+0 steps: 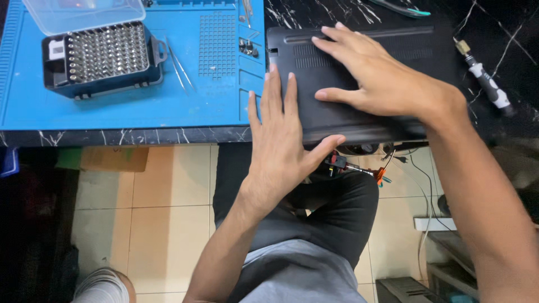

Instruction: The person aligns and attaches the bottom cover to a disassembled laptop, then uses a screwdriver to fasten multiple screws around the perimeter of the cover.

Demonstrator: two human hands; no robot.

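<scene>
Nearest the camera, two bare forearms are seen reaching out over a lap in dark trousers and a grey shirt, with a tiled floor below.

Both hands are laid on one black laptop point(359, 84), turned underside up at the near edge of a dark marbled counter point(505, 33), its near edge slightly overhanging. The left hand point(281, 140) is spread flat at the laptop's near left corner, four fingers point(275, 92) resting on the base and partly on the mat edge, while the thumb is hooked around the near edge; nothing is gripped, the palm seemingly being used to steady or press the cover. The right hand point(376, 76) is placed further in, fingers splayed wide and flat across the vent slots, thumb extended sideways; it is open too and holds nothing, apparently pressing the panel down.

Left of the laptop, one blue work mat point(112, 112) is spread. On it one open bit case point(101, 59) is set, its clear lid tipped back so the rows of bits are kept within reach; the bits are too many to count. Just beside the case lies one pair of tweezers point(181, 72). A few small screws point(248, 47) are gathered in a mat tray.

Right of the laptop, one screwdriver point(487, 81) lies on the counter. At the far edge, teal-handled pliers point(404, 8) are partly visible.
</scene>
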